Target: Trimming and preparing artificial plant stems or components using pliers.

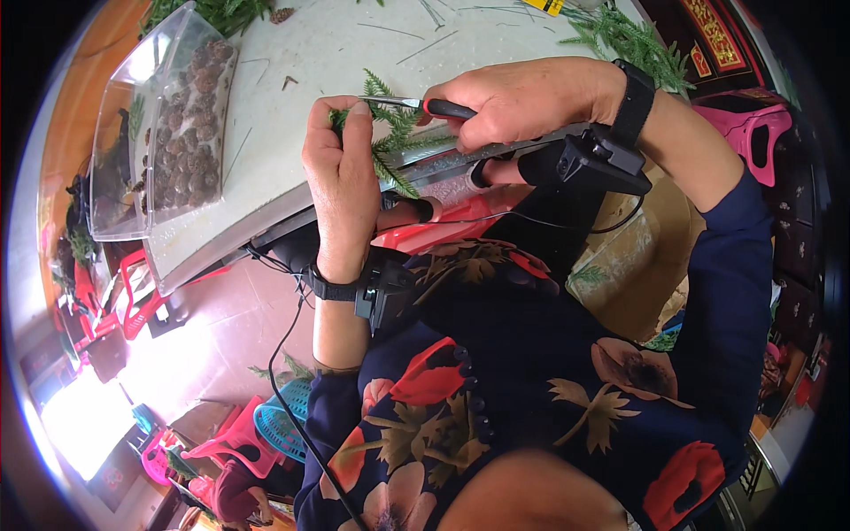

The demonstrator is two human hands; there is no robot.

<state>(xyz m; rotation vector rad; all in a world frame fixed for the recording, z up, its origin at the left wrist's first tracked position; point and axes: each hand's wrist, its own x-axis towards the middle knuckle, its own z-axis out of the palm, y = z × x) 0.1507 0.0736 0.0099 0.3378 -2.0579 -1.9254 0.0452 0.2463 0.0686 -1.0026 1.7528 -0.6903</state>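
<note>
Over the near edge of the pale table point(319, 53), my left hand point(341, 168) is closed, thumb and forefinger pinching a green artificial pine sprig point(396, 146). Several of its needled branches spread out to the right of the fingers. My right hand point(522, 99) is wrapped round pliers point(450, 109) with red and black handles. Their metal jaws point left and reach the sprig close to my left fingertips. Whether the jaws grip a wire or stem there cannot be made out.
At the table's left stands a clear plastic box point(119, 190) holding several pine cones point(195, 133). Thin wires point(425, 46) lie across the far tabletop. More green sprigs point(624, 44) are at the far right. A cardboard box point(633, 274) and pink stool point(761, 128) stand right of me.
</note>
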